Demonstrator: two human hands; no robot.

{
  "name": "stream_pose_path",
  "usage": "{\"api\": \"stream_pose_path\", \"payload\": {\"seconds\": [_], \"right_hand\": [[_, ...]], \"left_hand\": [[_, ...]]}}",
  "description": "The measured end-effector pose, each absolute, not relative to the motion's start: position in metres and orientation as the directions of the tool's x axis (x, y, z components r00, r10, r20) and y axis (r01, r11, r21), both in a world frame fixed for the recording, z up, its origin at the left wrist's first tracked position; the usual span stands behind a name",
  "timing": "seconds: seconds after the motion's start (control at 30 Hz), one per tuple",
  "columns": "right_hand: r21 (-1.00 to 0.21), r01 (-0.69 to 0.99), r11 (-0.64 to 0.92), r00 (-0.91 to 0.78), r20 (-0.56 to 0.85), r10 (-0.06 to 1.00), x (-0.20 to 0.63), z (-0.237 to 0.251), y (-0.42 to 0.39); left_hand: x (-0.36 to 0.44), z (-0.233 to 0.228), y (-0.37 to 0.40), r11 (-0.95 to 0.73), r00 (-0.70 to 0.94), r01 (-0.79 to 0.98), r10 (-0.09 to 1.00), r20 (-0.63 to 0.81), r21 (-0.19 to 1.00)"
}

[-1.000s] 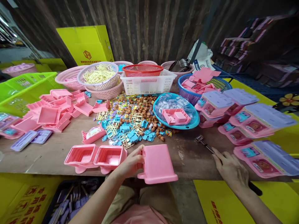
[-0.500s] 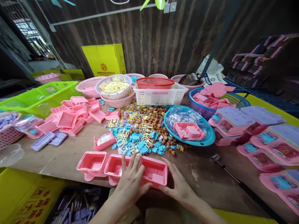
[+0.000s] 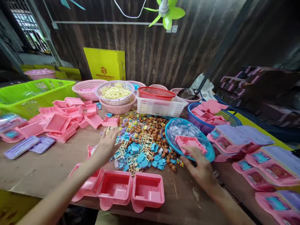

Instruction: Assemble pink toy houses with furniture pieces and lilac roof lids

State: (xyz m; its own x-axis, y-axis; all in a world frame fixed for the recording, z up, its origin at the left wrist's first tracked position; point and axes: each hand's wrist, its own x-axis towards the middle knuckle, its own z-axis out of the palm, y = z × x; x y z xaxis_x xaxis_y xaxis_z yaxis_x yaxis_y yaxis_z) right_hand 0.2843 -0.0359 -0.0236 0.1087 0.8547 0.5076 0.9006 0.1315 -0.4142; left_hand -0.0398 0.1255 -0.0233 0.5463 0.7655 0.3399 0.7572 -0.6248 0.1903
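At the near edge of the surface [image 3: 178, 200], three pink boxes [image 3: 117, 199] stand lined up, uncovered; loose parts [image 3: 142, 159] lie unused beyond. Left hand [image 3: 106, 146], right hand [image 3: 200, 167]: grip spread.

both hands [image 3: 106, 147] [image 3: 200, 167] outstretched, apart

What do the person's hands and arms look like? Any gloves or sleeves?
No gloves: the left hand and right hand are bare. The left arm and right arm are slim, with no sleeves, watch or bracelet showing. Blur could hide a small ring.
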Motion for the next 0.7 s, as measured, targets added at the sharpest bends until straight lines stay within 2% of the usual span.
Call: {"api": "stream_pose_path", "payload": {"seconds": [0.07, 0.13, 0.3, 0.47, 0.57, 0.63, 0.7], "right_hand": [[-0.276, 0.961, -0.009, 0.175, 0.584, 0.793, 0.308, -0.009, -0.027], [-0.218, 0.972, -0.091, 0.202, 0.563, 0.801, 0.322, -0.006, -0.022], [-0.197, 0.978, -0.062, 0.145, 0.442, 0.885, 0.312, -0.023, -0.01], [-0.123, 0.983, -0.133, 0.179, 0.559, 0.81, 0.314, -0.008, 0.0], [0.044, 0.982, -0.183, 0.126, 0.57, 0.812, 0.331, 0.02, -0.002], [0.195, 0.967, -0.161, 0.048, 0.483, 0.874, 0.339, 0.039, -0.005], [0.31, 0.945, -0.105, -0.004, 0.334, 0.943, 0.341, 0.053, -0.007]], "left_hand": [[-0.041, -0.021, 0.182, -0.573, 0.542, 0.814, 0.808, 0.233, 0.094], [-0.041, -0.027, 0.227, -0.508, 0.491, 0.859, 0.852, 0.183, 0.059], [-0.041, -0.049, 0.279, -0.457, 0.444, 0.885, 0.886, 0.135, 0.088], [-0.048, -0.034, 0.286, -0.422, 0.408, 0.894, 0.906, 0.118, 0.151], [-0.048, -0.01, 0.276, -0.445, 0.425, 0.873, 0.895, 0.136, 0.199], [-0.041, 0.004, 0.259, -0.492, 0.472, 0.84, 0.871, 0.137, 0.228], [-0.028, 0.01, 0.234, -0.563, 0.548, 0.79, 0.826, 0.133, 0.244]]}}
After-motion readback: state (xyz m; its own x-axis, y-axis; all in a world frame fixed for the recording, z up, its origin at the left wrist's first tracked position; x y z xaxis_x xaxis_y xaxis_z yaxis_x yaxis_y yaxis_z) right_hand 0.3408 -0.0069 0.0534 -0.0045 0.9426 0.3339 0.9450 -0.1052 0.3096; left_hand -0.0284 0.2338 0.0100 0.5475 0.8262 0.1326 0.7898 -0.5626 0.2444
